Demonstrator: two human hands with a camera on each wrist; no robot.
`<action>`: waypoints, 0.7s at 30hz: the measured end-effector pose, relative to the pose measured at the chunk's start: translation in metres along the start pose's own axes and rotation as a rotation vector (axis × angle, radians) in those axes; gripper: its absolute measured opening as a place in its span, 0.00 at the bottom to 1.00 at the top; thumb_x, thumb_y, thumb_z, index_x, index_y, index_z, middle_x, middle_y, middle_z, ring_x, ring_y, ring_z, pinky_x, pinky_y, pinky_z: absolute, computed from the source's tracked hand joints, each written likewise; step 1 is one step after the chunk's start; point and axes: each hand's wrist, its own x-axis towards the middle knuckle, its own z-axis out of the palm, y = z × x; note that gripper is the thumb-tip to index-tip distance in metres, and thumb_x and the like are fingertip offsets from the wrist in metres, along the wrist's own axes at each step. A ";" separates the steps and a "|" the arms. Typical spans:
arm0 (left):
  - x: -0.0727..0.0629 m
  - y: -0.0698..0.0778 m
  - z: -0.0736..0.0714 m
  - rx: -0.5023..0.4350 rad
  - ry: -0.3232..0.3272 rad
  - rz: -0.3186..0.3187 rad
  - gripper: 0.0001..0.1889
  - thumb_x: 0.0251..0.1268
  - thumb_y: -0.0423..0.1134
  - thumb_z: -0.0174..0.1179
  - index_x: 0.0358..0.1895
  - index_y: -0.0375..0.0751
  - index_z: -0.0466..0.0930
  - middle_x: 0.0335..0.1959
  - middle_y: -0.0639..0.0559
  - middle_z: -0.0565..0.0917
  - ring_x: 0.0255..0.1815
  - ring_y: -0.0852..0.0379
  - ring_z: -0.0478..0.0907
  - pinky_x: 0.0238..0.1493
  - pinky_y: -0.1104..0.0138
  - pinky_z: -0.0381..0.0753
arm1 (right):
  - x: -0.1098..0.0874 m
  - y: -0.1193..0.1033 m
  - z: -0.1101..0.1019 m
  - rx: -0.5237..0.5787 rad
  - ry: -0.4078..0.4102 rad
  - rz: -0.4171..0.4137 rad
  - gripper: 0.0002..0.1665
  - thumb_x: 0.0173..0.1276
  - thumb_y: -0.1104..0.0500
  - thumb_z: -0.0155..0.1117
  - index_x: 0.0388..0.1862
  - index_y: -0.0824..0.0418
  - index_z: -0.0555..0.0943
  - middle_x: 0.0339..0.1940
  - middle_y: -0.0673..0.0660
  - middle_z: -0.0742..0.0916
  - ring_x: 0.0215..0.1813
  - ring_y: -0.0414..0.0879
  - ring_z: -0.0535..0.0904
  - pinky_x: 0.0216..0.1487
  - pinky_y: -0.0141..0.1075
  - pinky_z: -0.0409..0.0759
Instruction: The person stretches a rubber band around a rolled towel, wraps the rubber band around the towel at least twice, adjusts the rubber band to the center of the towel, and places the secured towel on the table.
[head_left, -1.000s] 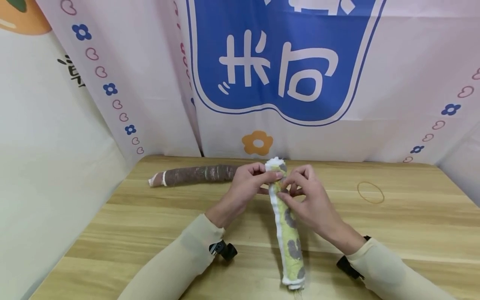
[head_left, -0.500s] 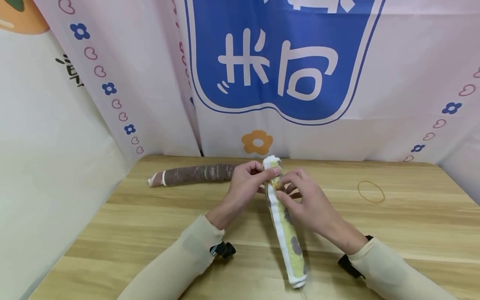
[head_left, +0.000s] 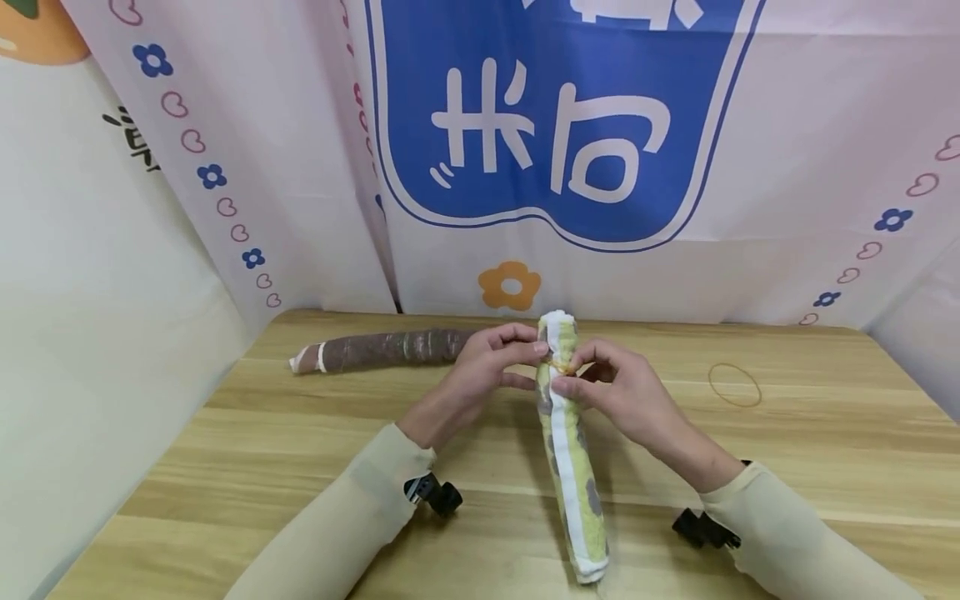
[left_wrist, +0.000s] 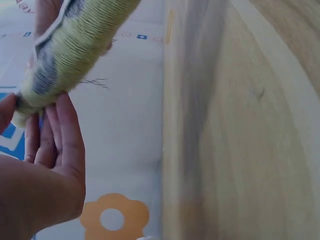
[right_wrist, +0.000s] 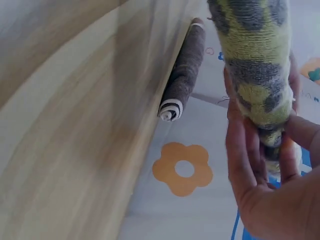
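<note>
A rolled towel (head_left: 573, 492), yellow with grey patches and a white edge strip, is held lengthwise over the table. Near its far end a yellowish rubber band (head_left: 559, 366) cinches it. From the left side, my left hand (head_left: 483, 367) grips that end between thumb and fingers; the left wrist view shows its fingers (left_wrist: 70, 130) behind the roll. My right hand (head_left: 633, 392) holds the roll from the other side, thumb and fingertips right at the band. In the right wrist view the towel (right_wrist: 257, 75) narrows there, and the fingers partly hide it.
A brown rolled towel (head_left: 382, 350) with a white-banded end lies at the back left of the wooden table (head_left: 300, 475). One loose rubber band (head_left: 711, 383) is on the right side. A printed curtain (head_left: 450, 267) hangs behind the table's far edge.
The yellow towel has turned about its length, so the white strip now faces up along its middle. The band across it shows more plainly. Both hands keep their places near its far end.
</note>
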 end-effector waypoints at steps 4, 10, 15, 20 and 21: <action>0.000 -0.003 -0.005 -0.050 -0.046 -0.026 0.19 0.75 0.36 0.63 0.64 0.32 0.78 0.49 0.48 0.86 0.44 0.55 0.85 0.44 0.61 0.88 | 0.001 0.002 0.001 0.140 -0.059 0.056 0.13 0.71 0.64 0.75 0.46 0.67 0.80 0.40 0.61 0.85 0.40 0.50 0.83 0.41 0.44 0.89; 0.001 -0.004 -0.008 0.018 -0.131 -0.012 0.23 0.74 0.39 0.62 0.65 0.26 0.79 0.46 0.47 0.86 0.40 0.56 0.84 0.42 0.63 0.86 | 0.002 0.004 0.001 0.191 -0.116 0.052 0.10 0.73 0.65 0.73 0.46 0.68 0.80 0.42 0.62 0.86 0.41 0.50 0.84 0.41 0.43 0.89; -0.001 -0.002 -0.005 0.077 -0.037 -0.043 0.18 0.72 0.40 0.67 0.58 0.32 0.84 0.43 0.48 0.87 0.40 0.55 0.84 0.43 0.61 0.87 | 0.001 0.003 0.002 0.160 -0.134 0.086 0.13 0.75 0.60 0.73 0.48 0.67 0.81 0.42 0.62 0.86 0.41 0.49 0.85 0.43 0.48 0.89; -0.004 0.001 0.002 0.097 0.109 -0.031 0.09 0.66 0.38 0.74 0.42 0.38 0.85 0.39 0.49 0.86 0.41 0.54 0.84 0.46 0.57 0.89 | -0.002 -0.003 0.004 0.055 -0.116 0.104 0.19 0.70 0.55 0.78 0.49 0.65 0.81 0.44 0.61 0.87 0.39 0.50 0.85 0.41 0.48 0.89; -0.005 0.003 0.004 0.107 0.133 -0.015 0.09 0.65 0.38 0.75 0.39 0.39 0.83 0.38 0.50 0.85 0.41 0.55 0.83 0.45 0.57 0.89 | -0.002 -0.005 0.004 0.021 -0.107 0.090 0.20 0.69 0.54 0.79 0.49 0.64 0.81 0.45 0.60 0.87 0.38 0.50 0.85 0.41 0.46 0.88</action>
